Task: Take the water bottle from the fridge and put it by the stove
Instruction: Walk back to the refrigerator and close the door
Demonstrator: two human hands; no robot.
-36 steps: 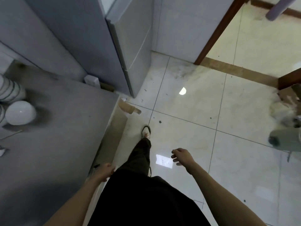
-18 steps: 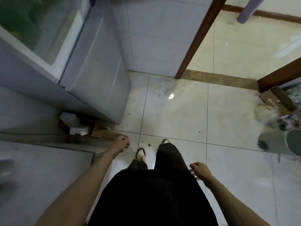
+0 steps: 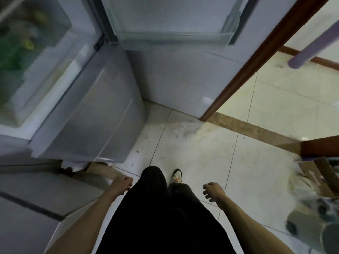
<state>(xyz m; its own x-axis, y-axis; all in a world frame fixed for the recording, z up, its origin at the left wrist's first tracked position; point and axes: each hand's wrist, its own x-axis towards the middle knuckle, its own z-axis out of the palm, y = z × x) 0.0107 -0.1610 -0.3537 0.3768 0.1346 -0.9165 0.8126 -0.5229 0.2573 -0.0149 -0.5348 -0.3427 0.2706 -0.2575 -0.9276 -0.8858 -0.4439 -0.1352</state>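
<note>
The grey fridge stands at the left with its upper door swung open toward the far wall. Inside the upper compartment I see blurred green items under a glass shelf; no water bottle can be made out. The lower door is closed. My left hand hangs low beside my left leg, fingers loosely curled, holding nothing. My right hand hangs at the right of my legs, fingers loosely curled and empty. Both hands are well below and in front of the fridge.
A grey countertop runs along the lower left, its edge next to my left arm. A brown door frame opens to another room at the right. Cardboard and clutter lie on the tiled floor at the far right.
The view has tilted up and moved closer to the fridge, so the open upper door and compartment now show. Both hands swung slightly as I stepped forward; they remain empty.
</note>
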